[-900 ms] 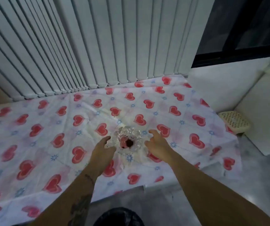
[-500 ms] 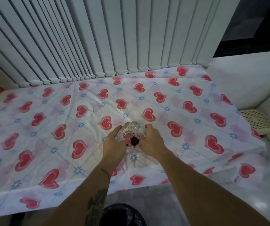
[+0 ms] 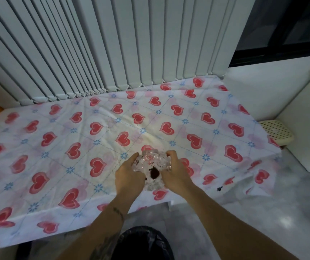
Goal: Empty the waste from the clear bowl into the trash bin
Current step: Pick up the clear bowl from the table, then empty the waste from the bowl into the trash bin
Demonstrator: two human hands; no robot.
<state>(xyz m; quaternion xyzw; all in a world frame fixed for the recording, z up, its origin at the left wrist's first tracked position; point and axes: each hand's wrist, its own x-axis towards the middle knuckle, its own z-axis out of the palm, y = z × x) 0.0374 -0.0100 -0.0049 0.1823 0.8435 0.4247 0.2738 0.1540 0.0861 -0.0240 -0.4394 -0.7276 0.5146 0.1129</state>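
Note:
A clear faceted glass bowl (image 3: 151, 160) sits between both hands near the front edge of the heart-print tablecloth. Dark brown waste (image 3: 154, 173) lies in its bottom, with small specks around it. My left hand (image 3: 128, 174) grips the bowl's left side and my right hand (image 3: 173, 171) grips its right side. Whether the bowl rests on the cloth or is raised off it, I cannot tell. The trash bin (image 3: 143, 243), lined with a black bag, stands on the floor below the table's front edge, between my forearms.
The table (image 3: 56, 147) has a white cloth with red hearts and backs onto vertical blinds (image 3: 113, 44). A cream perforated plastic stool (image 3: 277, 131) stands at the right, beside a white cabinet (image 3: 307, 132). A dark speck (image 3: 219, 188) lies on the cloth's front right.
Both hands went from open beside the bowl to closed on its two sides. The bowl has since come a little closer to the table's front edge.

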